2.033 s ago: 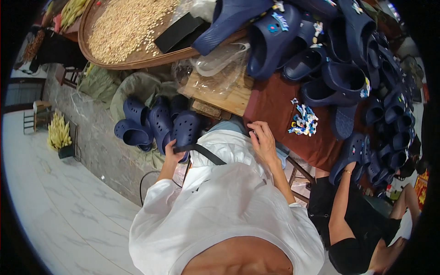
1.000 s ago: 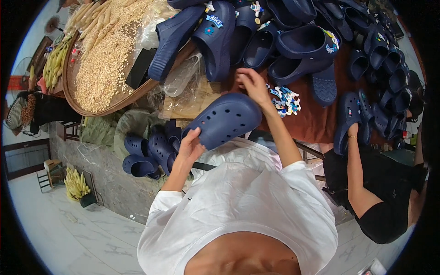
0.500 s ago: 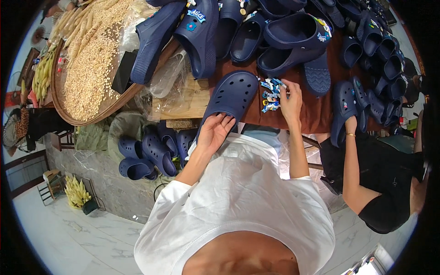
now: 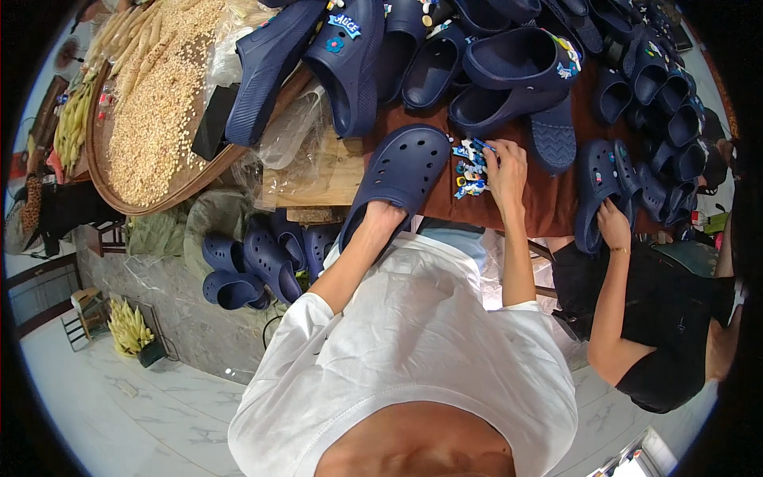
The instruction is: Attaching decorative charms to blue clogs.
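I have the brown-covered desk [image 4: 548,205] ahead, with a co-worker [image 4: 671,326] in black at its right, one co-worker's hand [image 4: 614,226] at the second clog [image 4: 596,187]. On the left a wide tray [image 4: 171,206] of corn kernels [image 4: 155,155] takes up room, and a heap of decorated clogs [image 4: 517,60] crowds the far side of the desk. A wooden board [image 4: 318,183], partly under clear plastic [image 4: 290,143], sits just left of my work; plain clogs [image 4: 270,262] lie below it. My blue clog [image 4: 405,167] points its toe over the desk's near edge. Of my hands, the left hand [image 4: 383,219] is inside that clog, fingers hidden, grip impossible to tell; the right hand [image 4: 506,171] is narrow over small charms [image 4: 470,179] just beside the clog, and I cannot tell whether it pinches one
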The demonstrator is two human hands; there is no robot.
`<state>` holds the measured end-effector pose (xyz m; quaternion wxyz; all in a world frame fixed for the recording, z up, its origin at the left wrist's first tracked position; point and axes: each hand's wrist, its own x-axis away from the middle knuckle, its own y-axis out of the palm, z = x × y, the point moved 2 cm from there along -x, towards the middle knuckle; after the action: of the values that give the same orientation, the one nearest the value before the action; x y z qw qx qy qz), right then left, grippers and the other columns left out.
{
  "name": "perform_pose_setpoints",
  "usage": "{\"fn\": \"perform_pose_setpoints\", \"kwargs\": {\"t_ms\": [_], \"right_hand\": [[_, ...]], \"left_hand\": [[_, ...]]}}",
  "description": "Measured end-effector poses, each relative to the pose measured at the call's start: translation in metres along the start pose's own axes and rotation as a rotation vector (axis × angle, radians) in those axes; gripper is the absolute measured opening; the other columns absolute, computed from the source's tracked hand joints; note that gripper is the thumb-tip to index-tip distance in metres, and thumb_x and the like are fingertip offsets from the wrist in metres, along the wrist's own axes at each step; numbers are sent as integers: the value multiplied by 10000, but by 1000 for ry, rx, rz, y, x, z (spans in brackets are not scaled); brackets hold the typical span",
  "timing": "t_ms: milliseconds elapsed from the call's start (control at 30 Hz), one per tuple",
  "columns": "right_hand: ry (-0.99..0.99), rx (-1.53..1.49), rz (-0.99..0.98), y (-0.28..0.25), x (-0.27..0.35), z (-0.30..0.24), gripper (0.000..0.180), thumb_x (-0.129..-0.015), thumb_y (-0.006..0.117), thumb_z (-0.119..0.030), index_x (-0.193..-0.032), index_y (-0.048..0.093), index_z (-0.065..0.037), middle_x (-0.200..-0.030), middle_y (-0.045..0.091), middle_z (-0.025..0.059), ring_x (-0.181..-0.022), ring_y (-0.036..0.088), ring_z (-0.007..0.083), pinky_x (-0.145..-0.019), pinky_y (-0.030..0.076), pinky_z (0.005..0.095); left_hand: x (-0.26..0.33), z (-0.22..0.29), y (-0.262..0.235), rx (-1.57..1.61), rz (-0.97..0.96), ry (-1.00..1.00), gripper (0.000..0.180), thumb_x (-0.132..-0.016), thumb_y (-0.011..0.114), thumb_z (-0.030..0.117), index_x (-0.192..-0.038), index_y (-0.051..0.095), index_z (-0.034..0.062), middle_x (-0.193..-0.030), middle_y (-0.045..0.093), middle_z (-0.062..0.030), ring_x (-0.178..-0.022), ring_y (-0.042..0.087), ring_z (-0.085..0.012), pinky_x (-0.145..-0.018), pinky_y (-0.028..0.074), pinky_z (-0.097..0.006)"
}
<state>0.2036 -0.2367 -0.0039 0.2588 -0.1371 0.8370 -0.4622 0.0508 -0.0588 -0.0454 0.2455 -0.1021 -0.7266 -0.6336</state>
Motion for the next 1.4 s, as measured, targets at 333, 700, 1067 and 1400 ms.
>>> {"fn": "perform_pose_setpoints", "kwargs": {"t_ms": [333, 700, 1067, 1400], "right_hand": [[14, -406, -80, -14, 6, -64, 163, -900, 576, -169, -945, 617, -18, -916, 590, 140, -880, 546, 313, -786, 421, 392], [-107, -237, -151, -5, 4, -104, 335, -841, 674, -302, -932, 566, 2, -888, 556, 164, -881, 551, 338, -768, 435, 434], [77, -382, -250, -2, 9, -100, 325, -830, 704, -295, -935, 559, -23, -868, 530, 128, -795, 559, 271, -703, 450, 379], [188, -932, -399, 22, 11, -86, 568, -839, 706, -187, -1317, 444, -28, -1259, 509, 136, -1144, 519, 225, -968, 430, 328]], "left_hand": [[-2, -4, 6, -618, -166, 171, 453, -1014, 329, 345, -1315, 493, 50, -1350, 513, -141, -1225, 511, -286, -1061, 400, -456], [21, -5, 13, -639, -188, 202, 343, -975, 489, 123, -1308, 462, 42, -1244, 549, -103, -1097, 568, -194, -951, 493, -323], [26, -4, 8, -689, -129, 169, 321, -1001, 421, 161, -1296, 473, 46, -1230, 560, -113, -1068, 588, -222, -939, 510, -363], [48, 4, 2, -555, -100, 161, 329, -1006, 403, 176, -1301, 470, 47, -1245, 555, -119, -1083, 585, -230, -946, 508, -370]]}}
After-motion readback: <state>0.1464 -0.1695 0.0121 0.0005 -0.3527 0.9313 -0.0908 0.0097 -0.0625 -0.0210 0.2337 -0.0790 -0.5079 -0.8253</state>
